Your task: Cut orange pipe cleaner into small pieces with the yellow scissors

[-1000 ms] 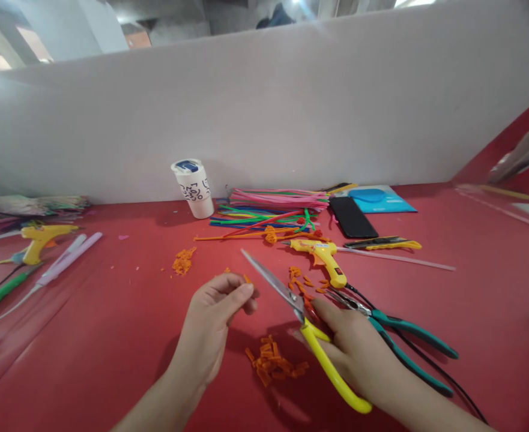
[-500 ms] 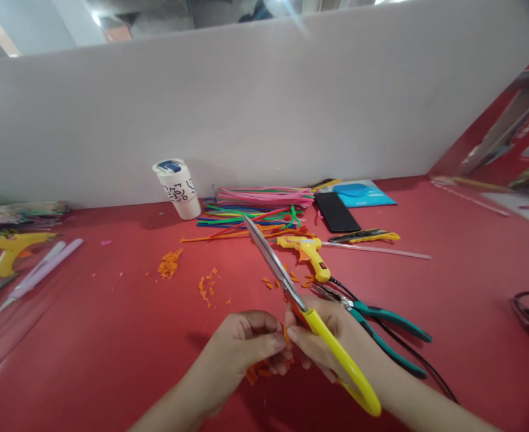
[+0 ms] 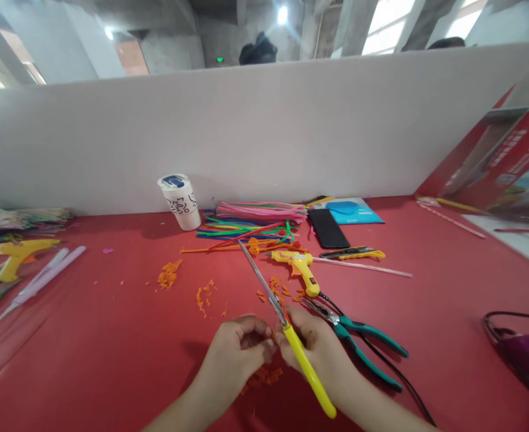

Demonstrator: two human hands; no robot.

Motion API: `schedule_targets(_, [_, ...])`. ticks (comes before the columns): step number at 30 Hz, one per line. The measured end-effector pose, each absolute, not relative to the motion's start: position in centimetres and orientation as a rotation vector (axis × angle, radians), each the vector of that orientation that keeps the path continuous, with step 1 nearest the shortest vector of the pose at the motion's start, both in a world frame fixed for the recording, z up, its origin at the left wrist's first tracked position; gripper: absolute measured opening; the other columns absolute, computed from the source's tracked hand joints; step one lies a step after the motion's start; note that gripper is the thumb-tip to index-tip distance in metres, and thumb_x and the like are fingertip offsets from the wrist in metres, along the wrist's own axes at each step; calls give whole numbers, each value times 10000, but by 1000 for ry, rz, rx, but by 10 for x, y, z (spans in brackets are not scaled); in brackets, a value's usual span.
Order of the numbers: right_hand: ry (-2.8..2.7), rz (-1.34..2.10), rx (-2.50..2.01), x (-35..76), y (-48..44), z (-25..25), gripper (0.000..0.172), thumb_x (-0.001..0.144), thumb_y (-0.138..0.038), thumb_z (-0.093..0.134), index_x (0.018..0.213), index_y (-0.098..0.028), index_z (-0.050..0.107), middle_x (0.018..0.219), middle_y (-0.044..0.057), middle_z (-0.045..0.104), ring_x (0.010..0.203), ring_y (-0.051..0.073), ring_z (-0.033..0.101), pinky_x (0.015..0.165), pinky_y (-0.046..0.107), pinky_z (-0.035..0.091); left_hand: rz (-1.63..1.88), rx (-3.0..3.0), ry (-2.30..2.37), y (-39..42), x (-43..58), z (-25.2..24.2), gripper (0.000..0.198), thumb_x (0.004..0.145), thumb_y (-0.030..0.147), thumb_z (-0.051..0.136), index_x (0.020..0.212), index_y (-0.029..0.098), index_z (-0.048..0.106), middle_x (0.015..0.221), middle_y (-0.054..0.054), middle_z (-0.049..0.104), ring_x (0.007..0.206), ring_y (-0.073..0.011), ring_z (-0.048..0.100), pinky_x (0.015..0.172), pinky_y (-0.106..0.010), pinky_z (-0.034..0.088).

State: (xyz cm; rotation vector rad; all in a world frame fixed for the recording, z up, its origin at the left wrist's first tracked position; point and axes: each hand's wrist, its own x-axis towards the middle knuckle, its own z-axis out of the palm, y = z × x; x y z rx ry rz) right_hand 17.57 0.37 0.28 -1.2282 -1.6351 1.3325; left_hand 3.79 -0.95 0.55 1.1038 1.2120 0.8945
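My right hand [image 3: 319, 354] is wrapped round the yellow handles of a pair of scissors [image 3: 286, 329], whose steel blades point up and to the left, away from me. My left hand [image 3: 239, 351] is curled just left of the scissors, fingertips pinched together against the right hand; what they pinch is too small to name. Under both hands lies a small pile of orange cut pieces [image 3: 264, 377] on the red table [image 3: 111, 348].
Behind the hands lie a yellow glue gun [image 3: 298, 267], teal-handled pliers [image 3: 358, 345], a bundle of coloured pipe cleaners [image 3: 255, 219], a black phone [image 3: 327, 228], a utility knife [image 3: 352, 254] and a white cup [image 3: 179, 201]. Another glue gun [image 3: 16, 255] lies far left. A white partition [image 3: 246, 132] stands behind.
My left hand came in from the left to meet my right hand over the orange pieces. The scissors swung more upright, and the view tilted up and shifted.
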Motion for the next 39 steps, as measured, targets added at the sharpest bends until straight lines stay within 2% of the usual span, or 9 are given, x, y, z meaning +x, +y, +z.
schedule_targets(6, [-1777, 1231, -1267, 180, 7, 5, 180, 660, -208, 457, 580, -208, 295, 540, -74, 265, 516, 77, 244, 448, 199, 219, 920, 1048, 1248, -2, 29, 7, 39, 599, 150, 577, 572, 155, 550, 493, 38, 502, 469, -99, 453, 498, -218, 349])
schedule_targets(12, [-1970, 1064, -1340, 189, 13, 9, 313, 684, -319, 534, 568, -213, 264, 511, -82, 273, 502, 77, 221, 427, 196, 188, 1137, 996, 1299, 17, 12, 17, 78, 604, 190, 630, 571, 142, 578, 448, 35, 517, 442, -90, 440, 505, -213, 343])
schedule_targets(16, [-2125, 820, -1390, 196, 18, 3, 271, 703, -365, 521, 588, -208, 333, 509, -70, 368, 477, 83, 274, 435, 203, 218, 1297, 950, 1242, 23, 14, 16, 97, 630, 207, 631, 580, 138, 586, 485, 27, 532, 482, -92, 451, 527, -208, 344])
schedule_targets(20, [-2266, 524, -1402, 202, 22, -5, 139, 717, -291, 489, 630, -200, 430, 528, -38, 480, 460, 104, 379, 455, 220, 265, 1390, 902, 1243, 21, 10, 3, 110, 641, 211, 633, 575, 142, 577, 488, 31, 520, 488, -91, 441, 527, -206, 338])
schedule_targets(22, [-2293, 422, -1393, 203, 24, -10, 134, 728, -299, 484, 644, -200, 450, 541, -19, 514, 468, 121, 421, 461, 230, 285, 1414, 894, 1239, 21, 4, -3, 113, 645, 210, 630, 574, 143, 575, 497, 31, 516, 496, -91, 439, 530, -206, 337])
schedule_targets(25, [-2280, 386, -1406, 205, 28, -18, 167, 753, -346, 462, 665, -204, 462, 542, -8, 534, 455, 134, 445, 457, 237, 313, 1445, 890, 1246, 22, -2, -8, 116, 663, 221, 615, 584, 150, 570, 518, 33, 510, 517, -90, 439, 546, -204, 339])
schedule_targets(30, [-2255, 395, -1458, 206, 34, -24, 140, 755, -328, 451, 740, -193, 483, 597, 26, 584, 503, 167, 516, 478, 254, 356, 1449, 872, 1237, 23, -3, -11, 107, 661, 230, 615, 604, 147, 579, 528, 26, 513, 524, -99, 458, 559, -216, 357])
schedule_targets(39, [-2391, 386, -1501, 200, 31, 1, 191, 755, -391, 461, 720, -206, 486, 634, 30, 628, 564, 191, 589, 478, 248, 346, 1431, 747, 1222, 21, 1, -9, 114, 618, 241, 645, 599, 147, 583, 510, 26, 520, 502, -107, 469, 541, -221, 362])
